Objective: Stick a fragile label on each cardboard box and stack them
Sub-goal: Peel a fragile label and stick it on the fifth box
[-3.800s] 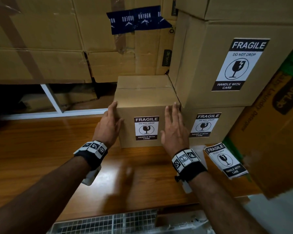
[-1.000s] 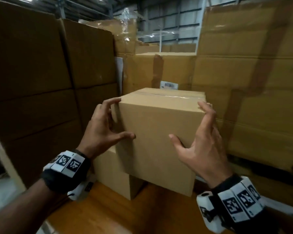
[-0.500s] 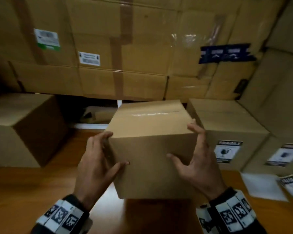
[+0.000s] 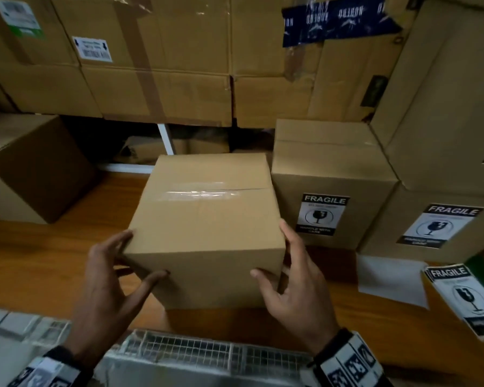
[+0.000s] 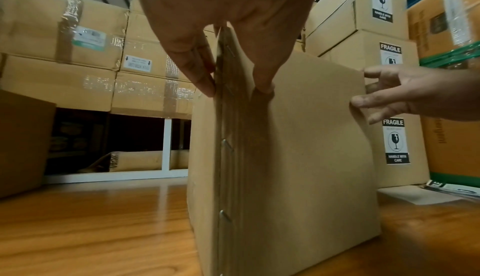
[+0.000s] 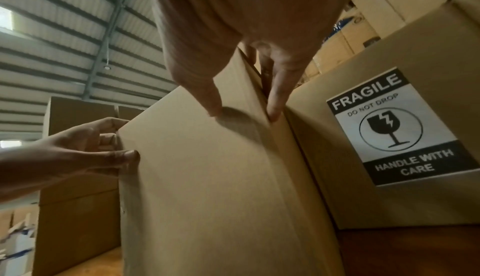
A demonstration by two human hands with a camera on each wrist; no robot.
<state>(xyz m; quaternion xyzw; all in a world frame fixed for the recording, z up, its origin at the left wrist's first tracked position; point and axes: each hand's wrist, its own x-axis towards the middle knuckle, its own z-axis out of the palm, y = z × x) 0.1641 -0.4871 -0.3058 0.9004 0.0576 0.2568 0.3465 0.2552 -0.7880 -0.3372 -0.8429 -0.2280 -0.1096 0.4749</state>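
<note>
While the left hand [image 4: 106, 277] and the right hand [image 4: 296, 277] clasp its two front corners, thumbs on the near face and fingers along the sides, the unlabelled cardboard box [image 4: 207, 219] sits on the wooden tabletop [image 4: 39, 258] near its front edge. Loose fragile labels [image 4: 467, 297] lie toward the right edge. Beyond them, labelled boxes [image 4: 330, 174] stand at the back right.

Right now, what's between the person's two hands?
A plain cardboard box with no label, its sides held by the left hand and right hand. The head view shows it best; it stands on the wooden table.
</note>
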